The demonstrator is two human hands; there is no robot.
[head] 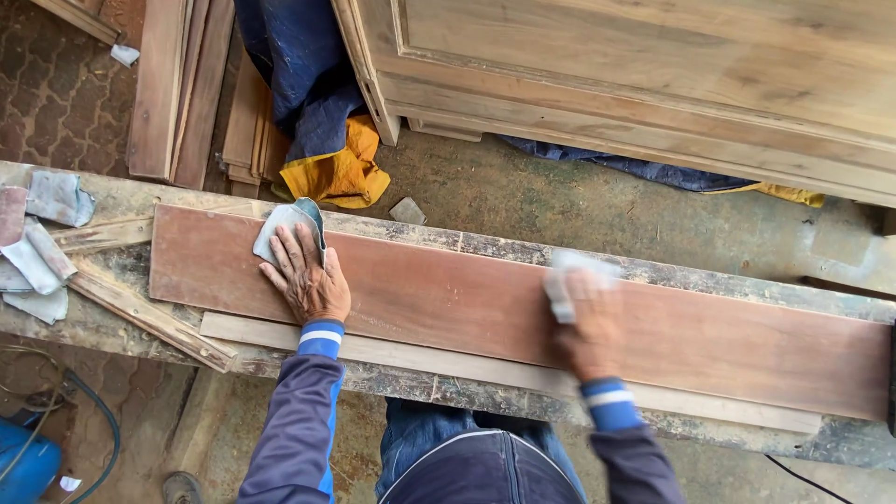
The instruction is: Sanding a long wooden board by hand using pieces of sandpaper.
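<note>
Rough, paint-crusted workbench (112,329) carries a long reddish board (448,308) lying across from 9 to 3 o'clock. Left hand (306,278) presses a grey sanding sheet (285,224) flat, bracing the board's 9 o'clock end; right hand (588,331), blurred, grips a pale sanding pad (571,280) near the middle. Beyond, at 12 o'clock, stands an unfinished wooden cabinet (653,75).

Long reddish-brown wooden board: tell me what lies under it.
Under the reddish-brown board lie a pale wooden strip and the rough workbench; the bench directly beneath is hidden.
</note>
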